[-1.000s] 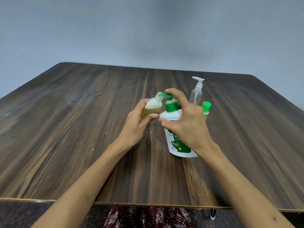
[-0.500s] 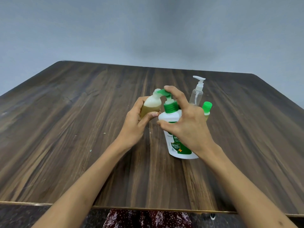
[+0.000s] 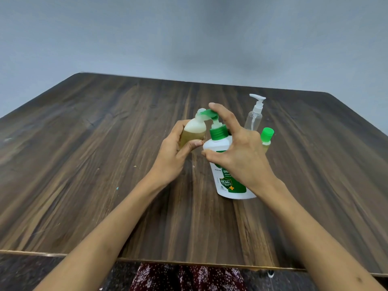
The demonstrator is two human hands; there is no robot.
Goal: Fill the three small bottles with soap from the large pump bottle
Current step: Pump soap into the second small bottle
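1. The large pump bottle (image 3: pixel 228 181) stands on the wooden table (image 3: pixel 84 164); its green nozzle (image 3: pixel 206 113) reaches over the mouth of a small bottle (image 3: pixel 194 131) just left of it.
2. The left hand (image 3: pixel 174 156) grips that small bottle, fingers and thumb curled round it.
3. The right hand (image 3: pixel 241 156) arches over the pump bottle, index finger on the pump head, thumb at its shoulder.
4. Behind the pump bottle stand a clear spray bottle (image 3: pixel 254 116) and a green-capped bottle (image 3: pixel 266 138).

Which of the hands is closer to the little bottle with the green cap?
The right hand. It sits on the big pump bottle, right beside the green-capped bottle. The left hand is farther left, holding another small bottle.
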